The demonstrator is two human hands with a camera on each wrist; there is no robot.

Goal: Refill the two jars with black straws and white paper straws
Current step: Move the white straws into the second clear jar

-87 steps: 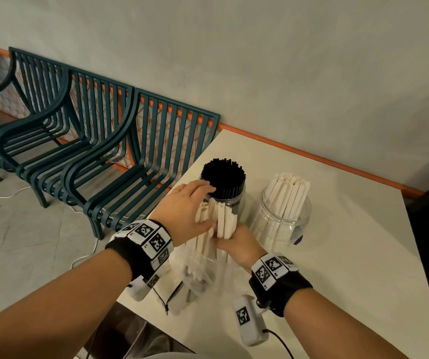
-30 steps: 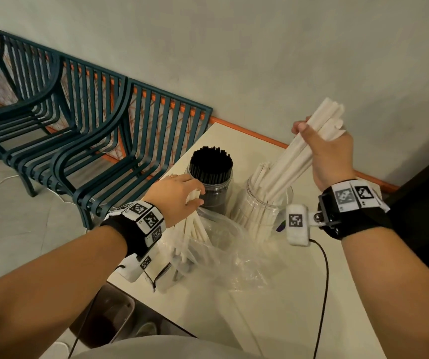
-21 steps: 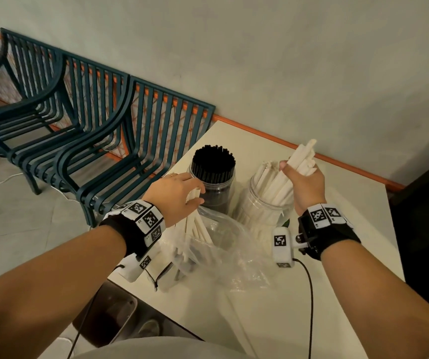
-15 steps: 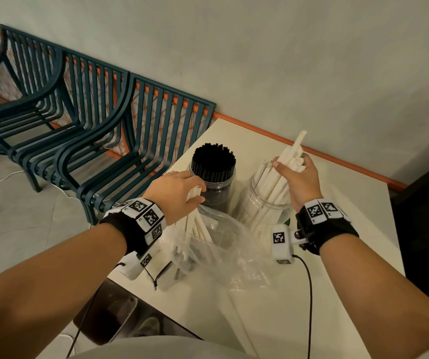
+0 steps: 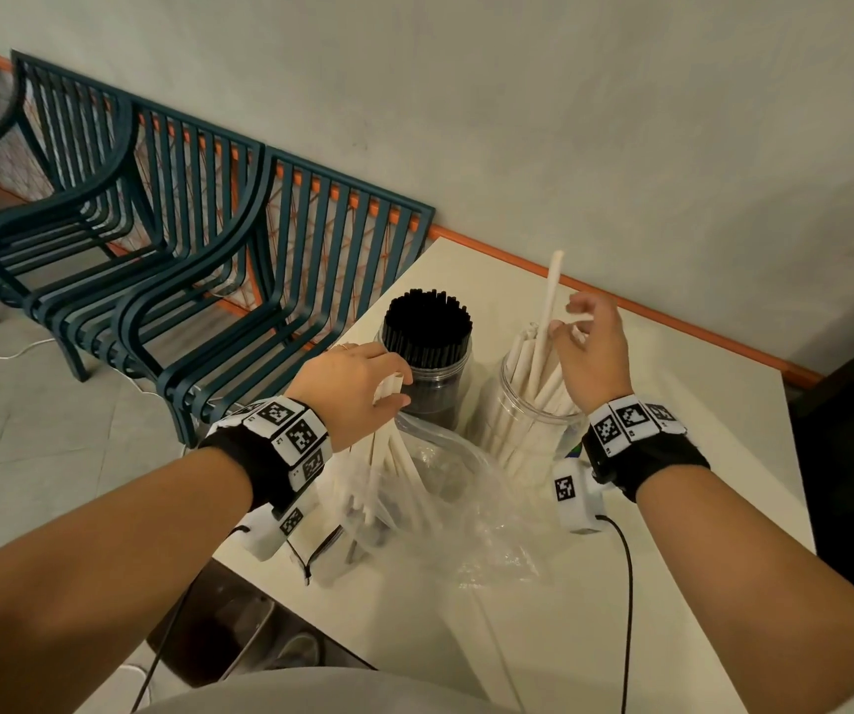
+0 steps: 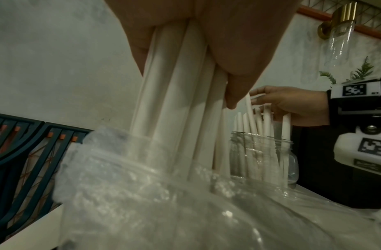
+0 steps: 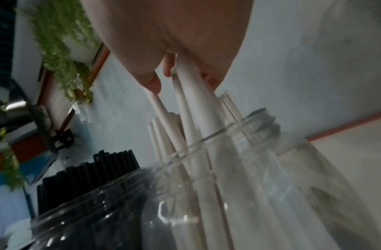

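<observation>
My left hand (image 5: 355, 389) grips bagged white paper straws (image 5: 391, 450). My right hand (image 5: 592, 353), fingers loose, touches one tall straw (image 5: 551, 286); whether it pinches, I cannot tell. They look light and crushable, so I'd hold gently, mid-length.

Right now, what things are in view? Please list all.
table: one, cream, by the wall
chairs: three, dark green, left of the table
left jar: one, clear, on the table
black straws: many, black, in the left jar
right jar: one, clear, beside it
white straws: many, white, in the right jar
plastic bag: one, clear, before the jars
bag straws: several, white, in the plastic bag
raised straw: one, white, above the right jar
wrist bands: two, black, on the wrists
left hand: grips the bag straws
right hand: pinches the raised straw
</observation>
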